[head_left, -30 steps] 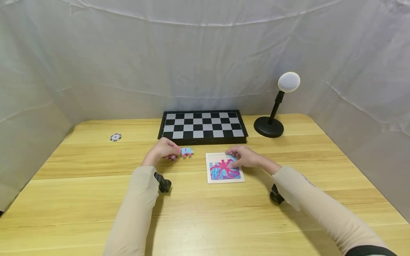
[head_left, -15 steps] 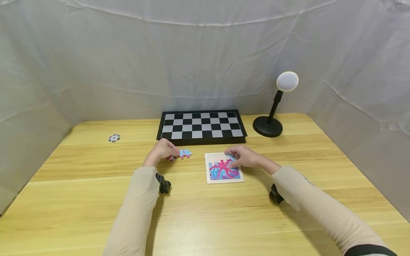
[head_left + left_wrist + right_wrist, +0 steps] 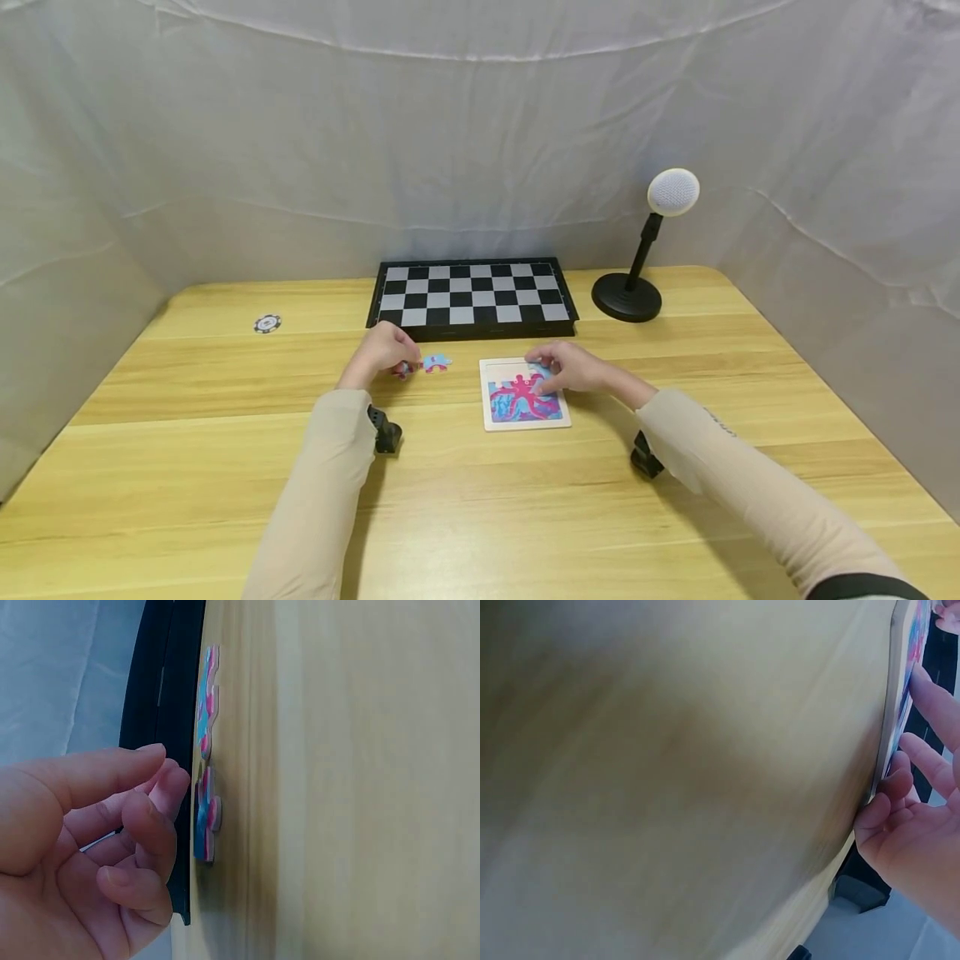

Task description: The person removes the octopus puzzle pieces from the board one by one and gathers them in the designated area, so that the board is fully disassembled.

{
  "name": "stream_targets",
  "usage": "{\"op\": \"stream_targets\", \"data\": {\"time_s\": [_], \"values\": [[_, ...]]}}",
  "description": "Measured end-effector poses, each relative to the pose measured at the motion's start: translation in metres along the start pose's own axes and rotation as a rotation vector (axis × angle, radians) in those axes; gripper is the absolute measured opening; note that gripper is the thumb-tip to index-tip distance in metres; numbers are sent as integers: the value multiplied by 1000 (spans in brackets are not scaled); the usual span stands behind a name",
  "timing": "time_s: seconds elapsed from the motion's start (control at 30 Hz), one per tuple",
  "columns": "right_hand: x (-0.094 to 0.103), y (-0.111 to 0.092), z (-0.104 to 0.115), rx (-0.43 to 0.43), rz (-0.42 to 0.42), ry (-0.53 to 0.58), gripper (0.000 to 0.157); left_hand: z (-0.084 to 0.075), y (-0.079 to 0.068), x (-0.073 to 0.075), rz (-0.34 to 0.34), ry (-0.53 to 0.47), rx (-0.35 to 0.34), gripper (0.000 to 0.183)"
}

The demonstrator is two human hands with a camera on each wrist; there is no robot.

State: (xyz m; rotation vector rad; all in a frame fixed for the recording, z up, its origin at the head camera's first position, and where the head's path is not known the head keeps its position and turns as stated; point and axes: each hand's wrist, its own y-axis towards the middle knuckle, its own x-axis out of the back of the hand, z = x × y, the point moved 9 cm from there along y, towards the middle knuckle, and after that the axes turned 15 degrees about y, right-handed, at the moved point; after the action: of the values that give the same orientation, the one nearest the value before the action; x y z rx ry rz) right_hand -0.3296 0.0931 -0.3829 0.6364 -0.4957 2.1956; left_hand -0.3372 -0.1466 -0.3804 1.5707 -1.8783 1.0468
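Note:
My left hand (image 3: pixel 386 347) hovers over two loose jigsaw pieces, fingers loosely curled with nothing between them. The light-blue and pink piece (image 3: pixel 436 362) lies just right of its fingertips in the head view. A darker blue and pink piece (image 3: pixel 204 817) lies below the fingers, partly hidden by the hand in the head view. My right hand (image 3: pixel 572 367) rests on the right side of a wooden-framed octopus puzzle (image 3: pixel 491 422). Its thumb touches the picture and its fingers reach the upper right edge. Bare wood shows in the puzzle's upper left part (image 3: pixel 504 372).
Behind the hands lies a black-and-white checkered board (image 3: pixel 472 293). A round white-headed device on a black stand (image 3: pixel 630 297) is at the back right. A poker chip (image 3: pixel 267 323) lies at the back left. Grey-white cloth (image 3: pixel 450 133) encloses the table's far sides.
The light-blue piece, at my left fingertips before, now lies lower and flatter, and the fingers are apart from it. The right hand and the framed puzzle have stayed put.

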Motion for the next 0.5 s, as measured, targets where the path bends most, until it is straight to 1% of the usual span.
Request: {"op": "stream_targets", "data": {"time_s": [0.2,0.27,0.5], "values": [[0,0,4,24,23,-18,49,-9,-1,-1,-3,35,-13,13],[0,0,4,31,38,-19,50,-11,-1,-2,-3,33,-7,13],[2,-2,2,13,61,-25,55,-23,-2,-5,0,50,-45,14]]}}
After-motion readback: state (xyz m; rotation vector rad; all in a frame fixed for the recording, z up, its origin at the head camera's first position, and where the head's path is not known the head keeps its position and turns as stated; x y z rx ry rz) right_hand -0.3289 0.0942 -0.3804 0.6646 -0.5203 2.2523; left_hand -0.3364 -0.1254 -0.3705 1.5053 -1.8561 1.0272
